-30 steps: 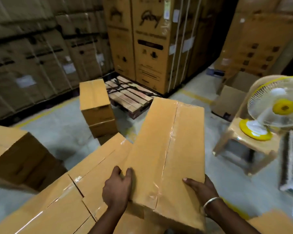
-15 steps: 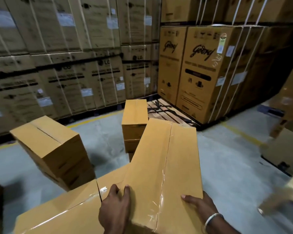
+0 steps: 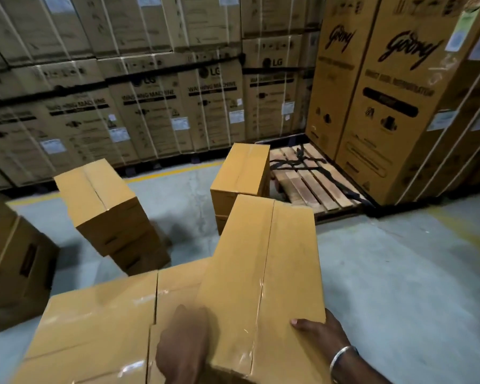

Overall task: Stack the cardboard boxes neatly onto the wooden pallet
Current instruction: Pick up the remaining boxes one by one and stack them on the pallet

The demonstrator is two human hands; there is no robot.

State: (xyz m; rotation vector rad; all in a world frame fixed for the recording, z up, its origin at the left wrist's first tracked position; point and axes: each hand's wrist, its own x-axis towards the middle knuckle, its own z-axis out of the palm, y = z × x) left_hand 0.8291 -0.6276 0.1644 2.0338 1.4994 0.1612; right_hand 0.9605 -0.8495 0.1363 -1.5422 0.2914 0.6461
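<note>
Both hands, left hand (image 3: 185,347) and right hand (image 3: 320,336), grip a long cardboard box (image 3: 263,275) at lower centre; the wooden pallet (image 3: 305,178), centre right, looks bare, so stacking seems unstarted.

My box (image 3: 263,273) is plain yellow-tan with shiny clear tape, pallet (image 3: 311,184) is pale wood, floor (image 3: 399,273) is grey with yellow lines.

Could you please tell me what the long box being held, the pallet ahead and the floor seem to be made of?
Long box: matte tan cardboard, its seam closed with glossy clear tape that glints. Pallet: bare unfinished wood, separate slats with visible grain, dark straps lying across it. Floor: probably smooth grey concrete, with a painted yellow line.
</note>
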